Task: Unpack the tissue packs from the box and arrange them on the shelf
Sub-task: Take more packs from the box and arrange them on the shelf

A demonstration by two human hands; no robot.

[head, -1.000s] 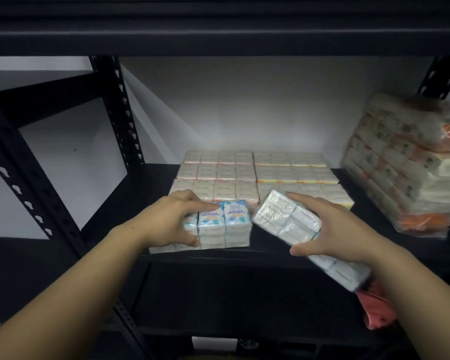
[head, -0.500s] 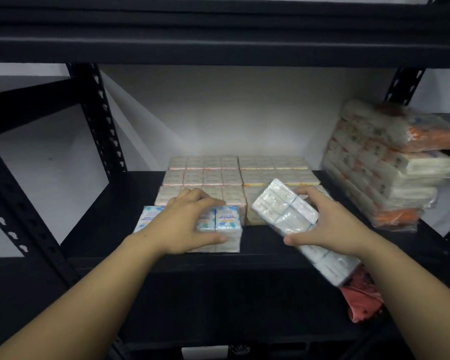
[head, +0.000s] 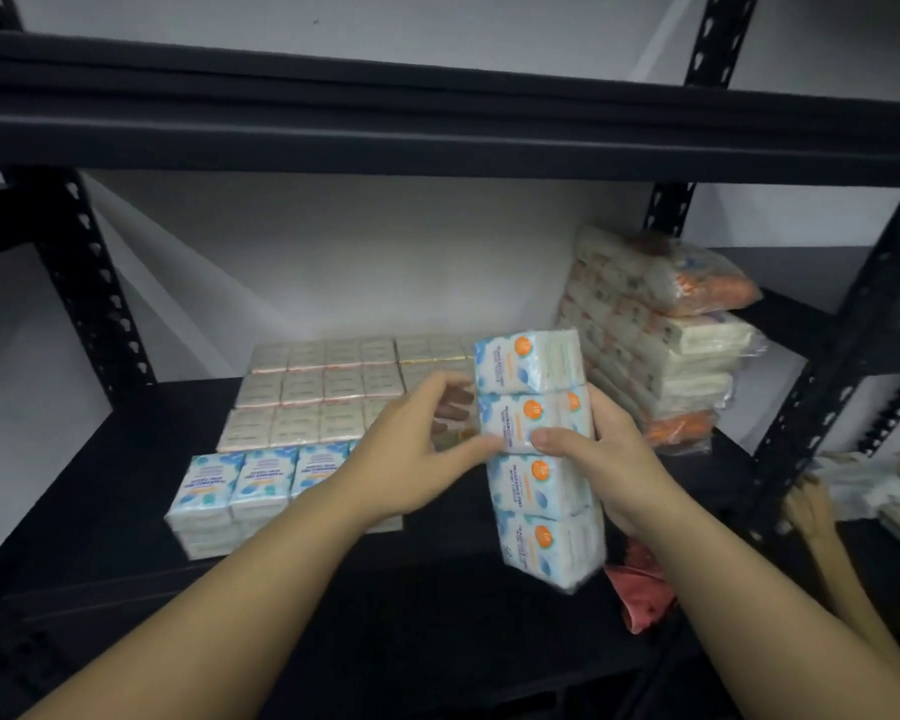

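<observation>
Both hands hold one long tissue pack [head: 539,449], a plastic-wrapped block of four blue-and-white packets with orange dots, which stands nearly upright in the air above the front edge of the black shelf [head: 126,511]. The right hand [head: 601,470] grips it from the right side, its thumb curled across the front face about halfway up and the rest of its fingers hidden behind the pack. The left hand [head: 417,459] meets the same pack from the left, its thumb tip pressed to the left edge level with the right thumb, while its fingers [head: 453,402] curl round toward the back face. Below and to the left of the left-hand fingers, a flat pack of blue-topped packets [head: 240,491] lies on the shelf near the front edge, partly covered by the left forearm. Behind the fingers, toward the wall, rows of pale beige packs [head: 313,397] lie flat in a tidy block. To the right of the right-hand fingers, a tall stack of bagged tissues with orange ends [head: 661,350] leans at the shelf's far side. Below the right wrist a reddish cloth [head: 640,589] shows, and at the far right edge another person's hand [head: 806,506] reaches toward some blurred white wrapping.
</observation>
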